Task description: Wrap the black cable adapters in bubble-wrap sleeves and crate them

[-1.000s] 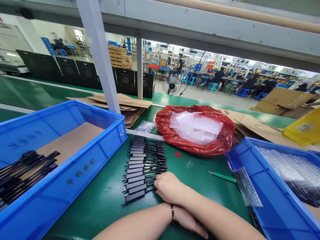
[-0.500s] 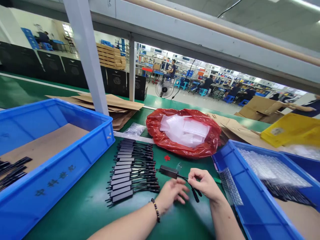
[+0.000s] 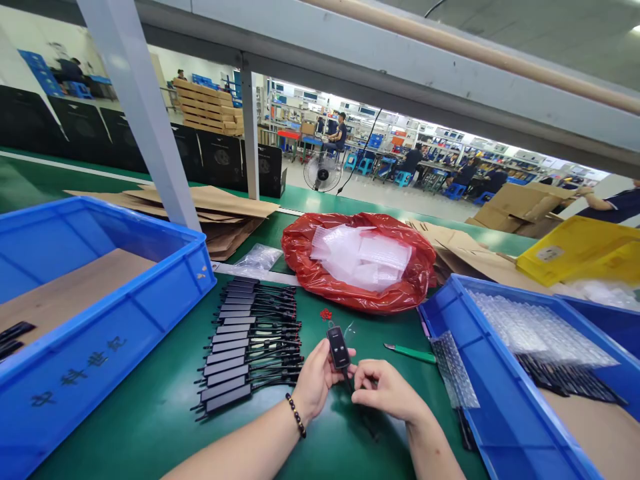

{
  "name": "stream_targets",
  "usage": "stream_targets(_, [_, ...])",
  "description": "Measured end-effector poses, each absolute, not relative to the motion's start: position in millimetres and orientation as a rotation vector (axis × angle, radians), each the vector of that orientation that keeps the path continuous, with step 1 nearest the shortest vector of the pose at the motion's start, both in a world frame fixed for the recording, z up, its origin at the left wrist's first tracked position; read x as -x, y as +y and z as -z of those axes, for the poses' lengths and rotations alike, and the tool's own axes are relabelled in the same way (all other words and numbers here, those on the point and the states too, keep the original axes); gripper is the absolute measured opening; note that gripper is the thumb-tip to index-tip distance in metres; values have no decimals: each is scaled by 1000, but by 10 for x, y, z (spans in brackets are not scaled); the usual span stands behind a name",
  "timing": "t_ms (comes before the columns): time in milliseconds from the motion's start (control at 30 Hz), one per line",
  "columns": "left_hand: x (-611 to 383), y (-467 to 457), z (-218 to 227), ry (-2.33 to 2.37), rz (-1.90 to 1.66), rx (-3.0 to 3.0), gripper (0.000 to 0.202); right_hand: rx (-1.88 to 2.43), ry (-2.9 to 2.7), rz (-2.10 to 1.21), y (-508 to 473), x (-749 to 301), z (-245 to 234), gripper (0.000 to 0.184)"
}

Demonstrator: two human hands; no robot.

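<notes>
One black inline control box rested in the left hand

The box stood tilted nearly upright above the green tabletop, its face with two pale marks turned toward the camera. The left hand, with a beaded bracelet at its wrist, was closed around the box, thumb along one side and fingertips showing at the other. A black cable ran down from the lower end of the box and blurred out below. At that cable, the right hand was half curled, thumb and forefinger close together; whether it gripped the cable could not be told.

To the left, similar black boxes lay side by side in a row, cables pointing right. Beyond the hands sat a red plastic bag filled with white pouches, with small red pieces just in front. A green-handled knife lay near the right blue crate, where a bubble-wrap sheet leaned against the side. The left blue crate held a few black items.
</notes>
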State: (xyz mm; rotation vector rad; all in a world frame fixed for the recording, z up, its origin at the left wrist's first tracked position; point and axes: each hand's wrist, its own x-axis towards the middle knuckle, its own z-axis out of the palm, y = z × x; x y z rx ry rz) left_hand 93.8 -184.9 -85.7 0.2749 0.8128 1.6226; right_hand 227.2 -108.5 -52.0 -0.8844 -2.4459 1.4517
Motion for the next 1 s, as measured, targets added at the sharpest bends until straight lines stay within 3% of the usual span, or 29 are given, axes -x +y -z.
stream_targets(100, [-943,-1858,835,788,-1584,-215,41,1031,-2373,-1022,-913,-2379,548,18])
stream_targets(233, [-936,-1861,811,762,-1533,-165,44,1583,-2401,-302,-571,-2643,670,25])
stream_targets(333, [-930,-1866,801,704,-1479,-133,46,1910,-2500,-104,-434,-2796,747,33])
stream_targets(500, [-946,-1882,827,651,-1389,-90,39,1810,-2589,-143,-429,-2775,804,17])
stream_targets(733, [-942,-1868,877,651,-1320,-14,36,1154,-2339,-868,-620,-2515,808,27])
stream_targets(1000, [-967,-1855,911,750,-1374,-159,35,1031,-2444,-795,-1006,-2262,601,22])
